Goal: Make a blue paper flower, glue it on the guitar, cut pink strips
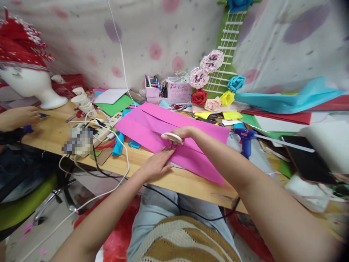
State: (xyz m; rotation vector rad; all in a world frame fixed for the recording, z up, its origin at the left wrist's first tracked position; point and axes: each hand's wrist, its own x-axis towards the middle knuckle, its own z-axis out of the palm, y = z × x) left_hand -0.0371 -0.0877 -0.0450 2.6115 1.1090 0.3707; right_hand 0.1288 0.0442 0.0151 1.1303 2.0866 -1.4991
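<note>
A large sheet of bright pink paper lies at an angle across the front of the table, with a long cut or fold line running through it. My right hand is closed on scissors with pale handles; their narrow blades point left, over the pink sheet. Close below, my left hand rests flat with its fingers stretched onto the sheet's near edge. Whether the blades are biting into the paper, I cannot tell.
A blue glue gun stands right of the sheet, near a dark phone. Left are a power strip with loose cables, paper cups and another person's hand. Behind sit a pen box and paper flowers.
</note>
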